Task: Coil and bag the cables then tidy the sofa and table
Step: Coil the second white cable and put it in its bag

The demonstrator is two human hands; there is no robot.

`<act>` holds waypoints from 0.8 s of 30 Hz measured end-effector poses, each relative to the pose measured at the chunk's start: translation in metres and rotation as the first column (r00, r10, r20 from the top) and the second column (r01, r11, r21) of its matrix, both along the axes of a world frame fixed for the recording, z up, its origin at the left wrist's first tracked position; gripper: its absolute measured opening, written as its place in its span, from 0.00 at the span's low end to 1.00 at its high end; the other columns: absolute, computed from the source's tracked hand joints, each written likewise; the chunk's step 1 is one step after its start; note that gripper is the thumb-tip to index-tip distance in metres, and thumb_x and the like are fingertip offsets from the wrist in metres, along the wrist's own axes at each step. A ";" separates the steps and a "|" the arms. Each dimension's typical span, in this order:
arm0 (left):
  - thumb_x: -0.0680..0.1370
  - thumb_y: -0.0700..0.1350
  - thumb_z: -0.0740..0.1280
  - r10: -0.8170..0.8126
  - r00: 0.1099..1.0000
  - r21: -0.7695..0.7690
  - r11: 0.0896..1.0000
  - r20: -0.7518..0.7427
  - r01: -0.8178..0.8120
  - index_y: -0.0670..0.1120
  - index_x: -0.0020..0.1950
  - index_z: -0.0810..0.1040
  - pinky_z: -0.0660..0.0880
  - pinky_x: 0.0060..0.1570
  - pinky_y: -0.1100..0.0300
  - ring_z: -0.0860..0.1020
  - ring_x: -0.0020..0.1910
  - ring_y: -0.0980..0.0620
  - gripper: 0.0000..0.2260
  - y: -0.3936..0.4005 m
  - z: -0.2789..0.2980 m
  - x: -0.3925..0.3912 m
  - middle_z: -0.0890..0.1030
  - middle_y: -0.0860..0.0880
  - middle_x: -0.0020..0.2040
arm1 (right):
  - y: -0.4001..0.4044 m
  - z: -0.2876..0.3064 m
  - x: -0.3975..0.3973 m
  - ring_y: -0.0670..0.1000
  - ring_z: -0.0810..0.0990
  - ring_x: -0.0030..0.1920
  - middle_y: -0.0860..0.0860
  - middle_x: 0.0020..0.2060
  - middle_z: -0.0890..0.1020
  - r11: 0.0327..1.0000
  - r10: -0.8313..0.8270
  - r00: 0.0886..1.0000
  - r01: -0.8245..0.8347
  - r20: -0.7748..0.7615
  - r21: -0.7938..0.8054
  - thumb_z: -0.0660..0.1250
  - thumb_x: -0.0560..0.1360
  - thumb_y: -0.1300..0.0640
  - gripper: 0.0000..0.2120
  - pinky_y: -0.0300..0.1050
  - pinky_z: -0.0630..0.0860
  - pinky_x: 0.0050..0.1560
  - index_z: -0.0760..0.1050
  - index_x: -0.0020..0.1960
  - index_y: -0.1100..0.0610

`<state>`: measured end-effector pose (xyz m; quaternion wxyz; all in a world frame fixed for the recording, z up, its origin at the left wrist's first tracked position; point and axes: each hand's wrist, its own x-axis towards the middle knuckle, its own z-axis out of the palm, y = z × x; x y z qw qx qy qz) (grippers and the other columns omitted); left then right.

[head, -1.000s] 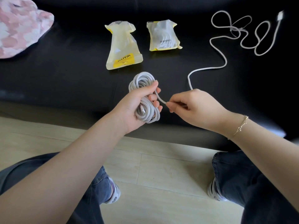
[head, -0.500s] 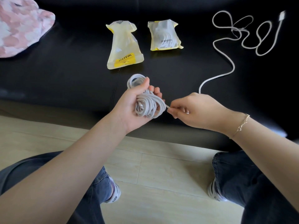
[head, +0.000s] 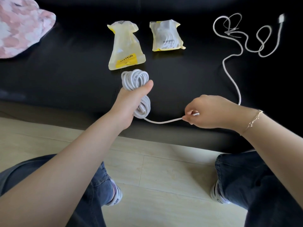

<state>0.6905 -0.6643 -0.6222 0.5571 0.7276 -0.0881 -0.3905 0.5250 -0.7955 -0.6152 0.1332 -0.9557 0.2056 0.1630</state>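
My left hand (head: 131, 102) grips a thick coil of white cable (head: 136, 79) above the front of the black sofa seat (head: 65, 76). A loose strand runs from the coil's lower end to my right hand (head: 208, 112), which pinches the cable between thumb and fingers. The uncoiled rest of the cable (head: 236, 51) trails from behind my right hand up to tangled loops at the far right, ending in a white plug (head: 281, 18). Two yellowish plastic bags lie on the seat: a flat one with a yellow label (head: 125, 48) and one holding a coiled cable (head: 166, 36).
A pink and white patterned cushion or cloth (head: 21, 27) lies at the far left of the sofa. My knees in blue jeans and my white shoes stand on the pale wood floor (head: 157, 177) in front of the sofa edge.
My right hand has moved right, away from the coil, drawing out a strand of cable. My left hand has turned the coil upright, and the loose cable on the sofa has slid right.
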 end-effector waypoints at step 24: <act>0.80 0.47 0.66 -0.466 0.884 -0.079 0.883 -0.039 0.463 0.48 0.55 0.75 0.74 0.60 0.55 0.82 0.55 0.57 0.05 0.004 -0.002 -0.010 0.86 0.50 0.52 | 0.004 0.011 0.003 0.46 0.65 0.29 0.49 0.30 0.70 0.847 -0.347 0.805 0.049 0.481 0.529 0.59 0.82 0.59 0.11 0.37 0.64 0.30 0.76 0.44 0.56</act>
